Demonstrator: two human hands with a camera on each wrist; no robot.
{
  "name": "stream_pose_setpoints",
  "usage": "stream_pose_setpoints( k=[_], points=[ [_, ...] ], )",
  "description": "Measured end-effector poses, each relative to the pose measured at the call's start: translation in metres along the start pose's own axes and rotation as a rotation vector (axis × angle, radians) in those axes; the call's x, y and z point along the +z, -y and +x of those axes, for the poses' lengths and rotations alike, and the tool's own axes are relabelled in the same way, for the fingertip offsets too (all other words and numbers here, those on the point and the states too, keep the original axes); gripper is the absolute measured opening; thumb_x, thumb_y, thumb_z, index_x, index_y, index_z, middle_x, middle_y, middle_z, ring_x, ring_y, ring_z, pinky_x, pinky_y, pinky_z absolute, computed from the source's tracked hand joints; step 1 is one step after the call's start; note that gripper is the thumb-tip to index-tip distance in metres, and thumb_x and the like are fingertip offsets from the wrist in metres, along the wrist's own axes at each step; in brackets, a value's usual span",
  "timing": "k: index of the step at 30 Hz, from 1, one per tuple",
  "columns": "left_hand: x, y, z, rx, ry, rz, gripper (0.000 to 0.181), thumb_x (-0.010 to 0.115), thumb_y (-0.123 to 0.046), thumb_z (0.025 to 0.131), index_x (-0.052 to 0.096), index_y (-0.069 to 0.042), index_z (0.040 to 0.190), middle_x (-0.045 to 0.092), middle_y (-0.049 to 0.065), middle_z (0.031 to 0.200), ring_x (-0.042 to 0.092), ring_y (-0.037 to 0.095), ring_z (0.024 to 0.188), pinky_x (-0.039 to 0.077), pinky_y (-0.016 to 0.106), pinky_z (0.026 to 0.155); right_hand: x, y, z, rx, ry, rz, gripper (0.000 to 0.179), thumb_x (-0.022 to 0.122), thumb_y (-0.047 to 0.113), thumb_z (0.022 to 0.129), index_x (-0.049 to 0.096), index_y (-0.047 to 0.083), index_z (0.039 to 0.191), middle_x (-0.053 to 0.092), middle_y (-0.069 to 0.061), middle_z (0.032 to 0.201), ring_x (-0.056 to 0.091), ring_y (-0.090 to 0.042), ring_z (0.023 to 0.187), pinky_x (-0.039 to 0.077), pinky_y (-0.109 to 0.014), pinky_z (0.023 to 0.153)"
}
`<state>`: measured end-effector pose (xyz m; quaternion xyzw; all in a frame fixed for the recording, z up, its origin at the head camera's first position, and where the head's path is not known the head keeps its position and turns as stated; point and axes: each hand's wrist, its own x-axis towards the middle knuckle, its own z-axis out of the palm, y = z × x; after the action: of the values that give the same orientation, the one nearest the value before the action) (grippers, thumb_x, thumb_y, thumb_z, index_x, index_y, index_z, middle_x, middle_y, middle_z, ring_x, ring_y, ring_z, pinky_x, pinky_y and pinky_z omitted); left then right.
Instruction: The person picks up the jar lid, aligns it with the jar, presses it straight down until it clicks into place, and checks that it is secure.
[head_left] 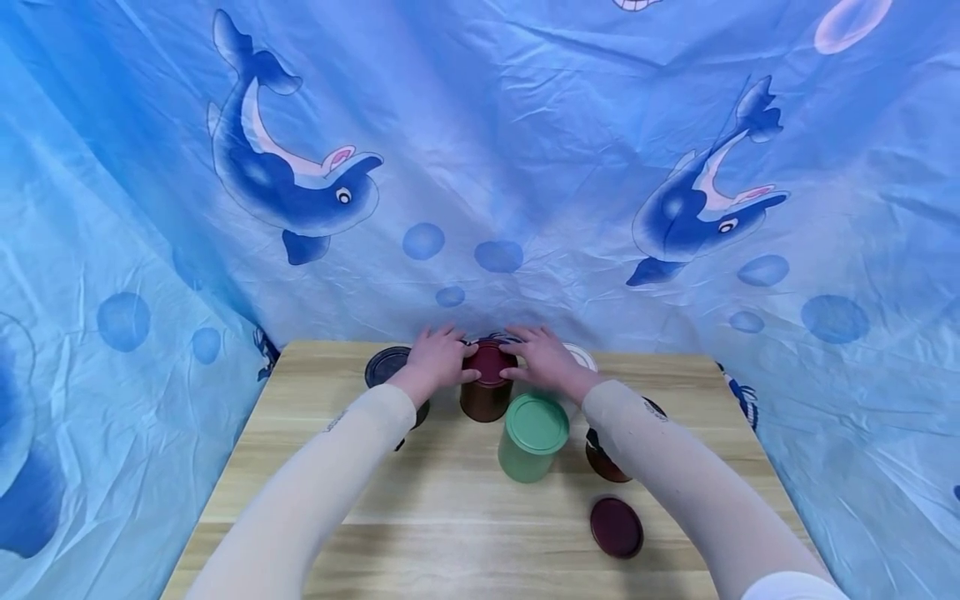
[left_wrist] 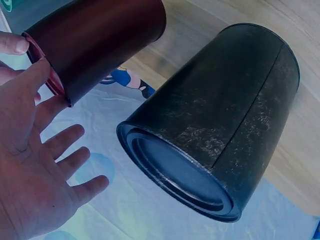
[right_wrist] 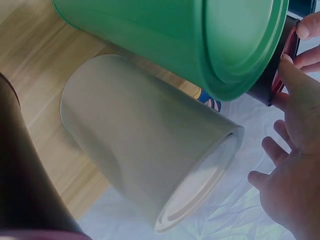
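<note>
A dark red canister (head_left: 483, 407) stands upright near the back of the table, with a maroon lid (head_left: 491, 364) on its top. From the left, my left hand (head_left: 438, 360) touches the lid's rim with thumb and forefinger; its other fingers spread loose in the left wrist view. My right hand (head_left: 552, 363) does the same on the opposite side, its remaining fingers held apart from the canister. Just in front stands a green lidded canister (head_left: 534, 437). A black canister (left_wrist: 215, 120) is beside the left hand, and a white one (right_wrist: 145, 135) is near the right hand.
Partly hidden by the right forearm, a dark brown canister (head_left: 606, 465) stands at the right. A loose maroon lid (head_left: 617, 527) lies in front of it on the wooden table (head_left: 442, 542). Blue dolphin-print cloth (head_left: 510, 167) hangs behind and along both sides.
</note>
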<state>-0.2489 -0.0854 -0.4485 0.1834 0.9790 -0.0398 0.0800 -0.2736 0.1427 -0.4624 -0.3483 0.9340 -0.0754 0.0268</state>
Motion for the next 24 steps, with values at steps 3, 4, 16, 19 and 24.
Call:
stream_pose_setpoints(
  k=[3,4,16,19,24],
  points=[
    [0.000,0.000,0.001,0.000,0.002,-0.013,0.064,0.062,-0.058,0.104,0.054,-0.027,0.159,0.045,0.009,0.167,0.029,0.035,0.160,0.026,0.064,0.127,0.002,-0.003,-0.001,0.003,-0.009,0.003,0.059,0.070,0.044,0.104,0.062,0.010,0.151,0.040,-0.018,0.169,0.036,-0.044,0.155,0.021,-0.068,0.127],
    [0.000,0.000,0.001,0.002,-0.001,-0.017,0.064,0.062,-0.058,0.104,0.054,-0.027,0.159,0.045,0.009,0.167,0.029,0.035,0.160,0.026,0.064,0.127,0.003,-0.004,-0.001,0.004,-0.015,0.003,0.060,0.070,0.045,0.103,0.062,0.010,0.151,0.040,-0.019,0.168,0.037,-0.044,0.155,0.021,-0.068,0.127],
    [0.006,0.006,0.003,0.012,-0.005,-0.047,0.064,0.063,-0.058,0.103,0.055,-0.027,0.158,0.050,0.010,0.163,0.031,0.036,0.159,0.028,0.062,0.127,0.001,0.000,0.005,0.028,-0.023,0.056,0.067,0.079,0.051,0.095,0.067,0.009,0.146,0.041,-0.019,0.168,0.039,-0.045,0.153,0.022,-0.069,0.127],
    [0.006,0.007,0.004,0.022,0.000,-0.058,0.064,0.064,-0.058,0.103,0.055,-0.027,0.159,0.049,0.011,0.163,0.031,0.037,0.159,0.029,0.062,0.127,-0.001,0.001,0.009,0.035,0.003,0.044,0.068,0.080,0.051,0.094,0.067,0.009,0.146,0.040,-0.019,0.168,0.039,-0.044,0.154,0.021,-0.068,0.128],
    [0.002,0.009,0.004,0.049,0.011,-0.071,0.066,0.064,-0.058,0.103,0.054,-0.025,0.159,0.048,0.013,0.164,0.032,0.038,0.158,0.030,0.061,0.127,-0.006,0.003,0.014,0.036,0.044,0.015,0.068,0.079,0.052,0.094,0.067,0.009,0.146,0.039,-0.017,0.170,0.036,-0.043,0.155,0.019,-0.069,0.128]
  ],
)
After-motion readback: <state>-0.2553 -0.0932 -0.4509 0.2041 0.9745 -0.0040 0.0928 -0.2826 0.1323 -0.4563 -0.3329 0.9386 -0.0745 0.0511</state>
